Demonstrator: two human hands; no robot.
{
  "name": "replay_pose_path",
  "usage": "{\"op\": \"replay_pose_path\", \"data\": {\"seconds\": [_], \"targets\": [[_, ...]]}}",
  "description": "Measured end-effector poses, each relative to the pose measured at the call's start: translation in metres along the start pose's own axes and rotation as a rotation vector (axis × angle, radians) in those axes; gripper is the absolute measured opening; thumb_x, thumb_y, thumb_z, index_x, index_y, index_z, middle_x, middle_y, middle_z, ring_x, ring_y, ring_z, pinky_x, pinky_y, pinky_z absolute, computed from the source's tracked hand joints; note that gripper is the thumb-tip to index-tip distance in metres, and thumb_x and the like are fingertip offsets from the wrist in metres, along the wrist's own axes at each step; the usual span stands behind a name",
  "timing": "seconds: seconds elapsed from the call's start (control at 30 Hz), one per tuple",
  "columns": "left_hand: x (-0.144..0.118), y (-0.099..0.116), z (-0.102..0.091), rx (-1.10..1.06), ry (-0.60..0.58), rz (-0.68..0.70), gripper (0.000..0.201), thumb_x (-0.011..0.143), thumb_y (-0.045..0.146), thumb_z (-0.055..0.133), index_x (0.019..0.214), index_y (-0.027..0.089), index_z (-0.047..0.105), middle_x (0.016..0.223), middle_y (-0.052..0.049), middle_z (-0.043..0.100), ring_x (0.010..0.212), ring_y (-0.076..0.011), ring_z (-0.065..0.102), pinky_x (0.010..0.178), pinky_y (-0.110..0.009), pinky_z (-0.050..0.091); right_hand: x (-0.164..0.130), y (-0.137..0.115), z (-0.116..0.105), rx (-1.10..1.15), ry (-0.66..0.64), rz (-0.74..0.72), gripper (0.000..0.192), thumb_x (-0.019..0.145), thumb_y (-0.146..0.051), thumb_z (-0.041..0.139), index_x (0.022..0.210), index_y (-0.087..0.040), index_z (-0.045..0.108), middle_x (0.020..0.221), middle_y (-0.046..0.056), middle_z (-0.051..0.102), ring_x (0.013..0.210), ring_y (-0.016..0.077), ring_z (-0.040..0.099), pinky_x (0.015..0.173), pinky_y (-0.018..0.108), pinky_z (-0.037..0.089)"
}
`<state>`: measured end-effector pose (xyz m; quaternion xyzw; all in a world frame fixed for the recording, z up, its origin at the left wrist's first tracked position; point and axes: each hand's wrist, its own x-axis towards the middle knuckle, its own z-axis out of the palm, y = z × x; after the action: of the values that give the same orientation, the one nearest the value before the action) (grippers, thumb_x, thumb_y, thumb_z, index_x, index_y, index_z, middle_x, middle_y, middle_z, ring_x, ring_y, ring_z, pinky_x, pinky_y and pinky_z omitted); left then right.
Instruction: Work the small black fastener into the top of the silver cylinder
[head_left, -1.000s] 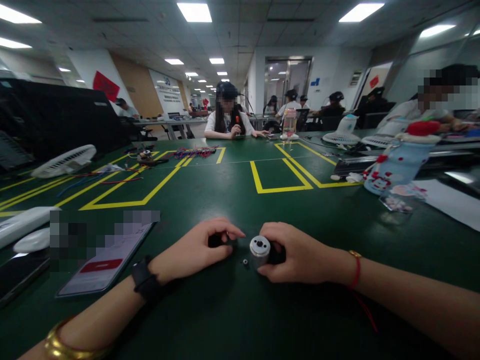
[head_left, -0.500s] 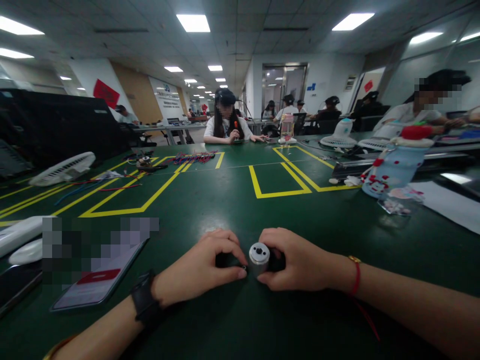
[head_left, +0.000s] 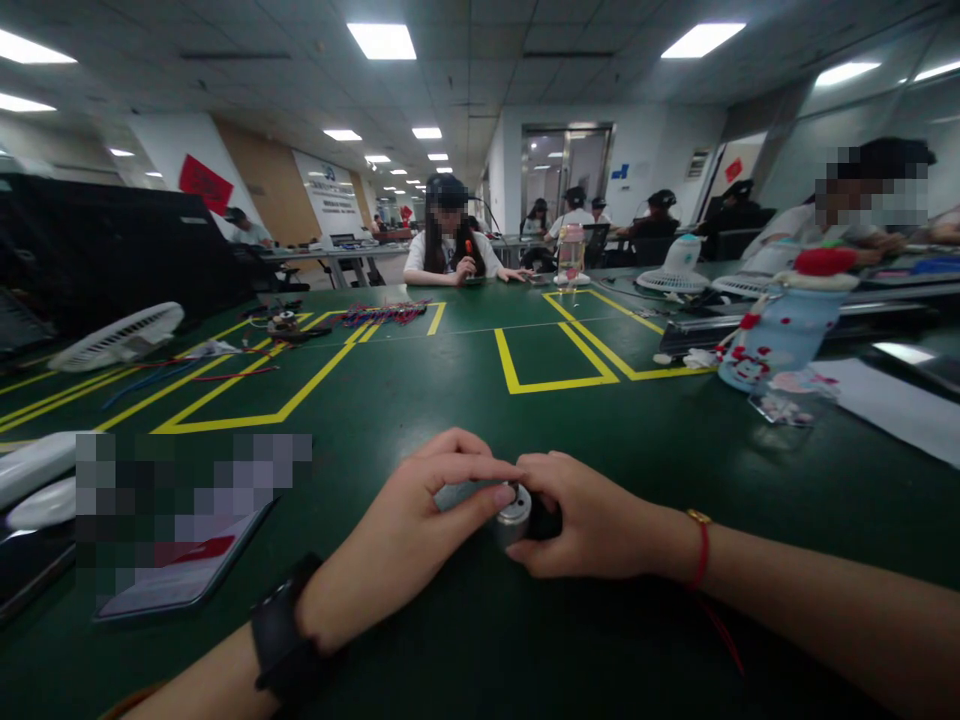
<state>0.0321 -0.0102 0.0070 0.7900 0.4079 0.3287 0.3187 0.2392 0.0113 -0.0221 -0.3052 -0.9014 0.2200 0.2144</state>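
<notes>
A small silvery metal cylinder (head_left: 513, 526), like a motor body, stands upright above the green table with small holes in its top face. My right hand (head_left: 596, 515) grips it from the right, thumb in front and fingers behind. Over its top, my left hand (head_left: 424, 510) pinches a small dark part (head_left: 514, 489) between thumb and forefinger. The fingertips hide most of that part, and I cannot tell whether it sits in a hole or only touches the top.
To the left lie a phone (head_left: 199, 565) and a white fan (head_left: 116, 335). Several wires (head_left: 390, 313) are bundled farther back. A blue bottle (head_left: 784, 335) stands at right beside white paper (head_left: 900, 410). Across the table sits a person (head_left: 450, 245) holding an orange-tipped tool.
My left hand has moved up and right, from beside the cylinder to over its top, with the small part in its fingers. My right hand keeps its grip.
</notes>
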Motion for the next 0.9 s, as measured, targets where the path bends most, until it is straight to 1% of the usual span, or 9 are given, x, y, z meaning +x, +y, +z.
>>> {"op": "replay_pose_path", "data": {"seconds": [0.17,0.3,0.53,0.7,0.9], "targets": [[0.000,0.002,-0.003,0.058,-0.009,0.026,0.018,0.090,0.030,0.059,0.102,0.031,0.072,0.100,-0.002,0.061,0.093,-0.0197,0.058,0.083,-0.033,0.046,0.000,0.001,0.000,-0.014,0.003,-0.006,0.023,0.071,-0.030,0.069,0.087,-0.018,0.057,0.081,0.001,0.059,0.070,0.0146,0.050,0.064,0.027,0.036],[-0.002,0.007,-0.007,0.083,-0.040,0.053,0.018,0.090,0.025,0.057,0.101,0.031,0.071,0.103,-0.001,0.060,0.096,-0.0191,0.057,0.085,-0.032,0.046,0.000,0.001,-0.001,-0.019,0.005,-0.015,0.021,0.072,-0.029,0.069,0.083,-0.018,0.055,0.078,-0.001,0.056,0.068,0.0130,0.048,0.062,0.026,0.035],[-0.006,0.004,-0.010,0.003,-0.080,0.043,0.028,0.092,0.025,0.052,0.115,0.032,0.066,0.109,-0.001,0.059,0.102,-0.0200,0.056,0.092,-0.034,0.043,0.000,0.003,0.001,0.002,-0.004,-0.036,0.023,0.072,-0.028,0.070,0.084,-0.018,0.053,0.079,-0.002,0.055,0.068,0.0124,0.047,0.062,0.026,0.034],[-0.006,0.000,-0.012,-0.032,-0.103,0.030,0.025,0.090,0.020,0.052,0.106,0.029,0.070,0.108,-0.002,0.059,0.103,-0.0205,0.056,0.093,-0.034,0.042,0.001,0.000,-0.001,-0.005,-0.003,-0.036,0.022,0.071,-0.026,0.070,0.080,-0.018,0.051,0.076,-0.003,0.051,0.067,0.0112,0.044,0.060,0.025,0.032],[-0.006,-0.009,-0.017,-0.060,-0.040,0.012,0.023,0.091,0.019,0.048,0.090,0.022,0.071,0.103,-0.003,0.060,0.098,-0.0198,0.057,0.089,-0.033,0.042,0.001,-0.001,-0.003,-0.014,-0.017,0.007,0.024,0.070,-0.028,0.072,0.081,-0.018,0.054,0.076,-0.003,0.053,0.067,0.0115,0.044,0.061,0.025,0.031]]}}
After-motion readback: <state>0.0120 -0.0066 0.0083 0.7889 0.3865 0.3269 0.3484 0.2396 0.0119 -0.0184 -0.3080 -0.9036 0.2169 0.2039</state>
